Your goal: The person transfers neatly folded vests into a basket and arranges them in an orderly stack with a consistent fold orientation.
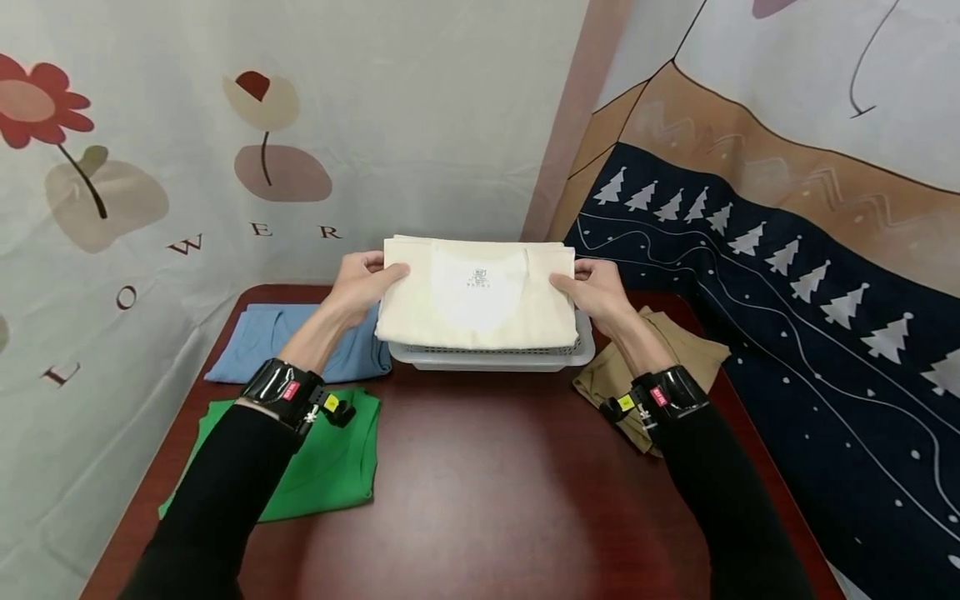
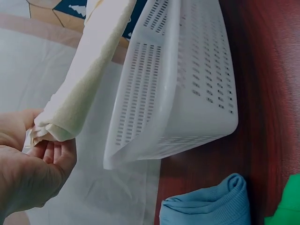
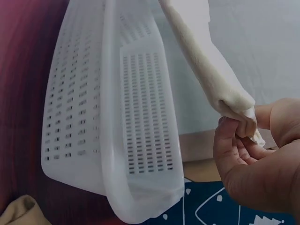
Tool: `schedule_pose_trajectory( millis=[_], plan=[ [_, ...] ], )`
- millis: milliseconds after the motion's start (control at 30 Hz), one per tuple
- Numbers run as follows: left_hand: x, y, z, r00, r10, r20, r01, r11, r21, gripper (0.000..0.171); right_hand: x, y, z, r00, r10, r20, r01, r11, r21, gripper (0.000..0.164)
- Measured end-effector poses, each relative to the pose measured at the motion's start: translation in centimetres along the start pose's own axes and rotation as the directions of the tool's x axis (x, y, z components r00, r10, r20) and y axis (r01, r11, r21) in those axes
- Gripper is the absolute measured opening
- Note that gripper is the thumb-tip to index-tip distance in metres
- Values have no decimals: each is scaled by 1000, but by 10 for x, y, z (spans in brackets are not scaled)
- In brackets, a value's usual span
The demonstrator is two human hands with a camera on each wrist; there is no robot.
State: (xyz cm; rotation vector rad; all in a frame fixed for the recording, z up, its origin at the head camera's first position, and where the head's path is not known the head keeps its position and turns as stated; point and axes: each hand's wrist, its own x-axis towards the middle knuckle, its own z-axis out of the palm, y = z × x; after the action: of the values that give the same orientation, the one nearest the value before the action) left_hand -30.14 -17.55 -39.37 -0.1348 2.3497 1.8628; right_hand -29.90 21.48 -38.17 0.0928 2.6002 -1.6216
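Note:
A folded cream garment (image 1: 480,292) with a small dark print hangs level above a white perforated plastic basket (image 1: 491,360). My left hand (image 1: 363,287) grips its left end, thumb on top and fingers beneath. At the opposite end my right hand (image 1: 596,292) pinches the cloth the same way. Both wrist views show the folded cloth (image 2: 89,75) apart from the basket's rim (image 3: 110,117). The basket's inside wall and holes are visible there; its floor is hidden.
Folded blue cloth (image 1: 262,337) and folded green cloth (image 1: 330,467) lie on the dark red table (image 1: 465,500) at left. A tan folded garment (image 1: 690,342) lies at right, partly under my forearm. Printed curtains (image 1: 420,108) stand behind the table.

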Motion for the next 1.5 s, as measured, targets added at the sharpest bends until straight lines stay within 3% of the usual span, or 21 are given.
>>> schedule_pose_trajectory(
  millis=[233, 567, 900, 1133, 1333, 1500],
  plan=[
    [14, 5, 2, 1000, -25, -11, 25, 1000, 0, 51, 18, -2, 2, 1000, 19, 3, -19, 999, -29, 49],
    [31, 6, 12, 995, -83, -52, 82, 996, -24, 54, 40, -2, 11, 994, 106, -4, -106, 993, -56, 53],
    [37, 4, 21, 990, -122, -72, 122, 992, -11, 53, 54, 2, 21, 990, 140, -14, -141, 987, -77, 47],
    [40, -2, 31, 991, -123, -60, 127, 989, 70, 52, 57, 9, 22, 986, 167, -21, -168, 981, -92, 45],
    [45, -12, 42, 994, -75, -77, 86, 985, 147, 21, 55, 21, 23, 985, 171, -15, -171, 969, -181, 39],
    [49, -15, 51, 994, -14, -113, 43, 964, 263, 50, 55, 28, 29, 991, 133, -32, -137, 959, -248, 28]
  ],
)
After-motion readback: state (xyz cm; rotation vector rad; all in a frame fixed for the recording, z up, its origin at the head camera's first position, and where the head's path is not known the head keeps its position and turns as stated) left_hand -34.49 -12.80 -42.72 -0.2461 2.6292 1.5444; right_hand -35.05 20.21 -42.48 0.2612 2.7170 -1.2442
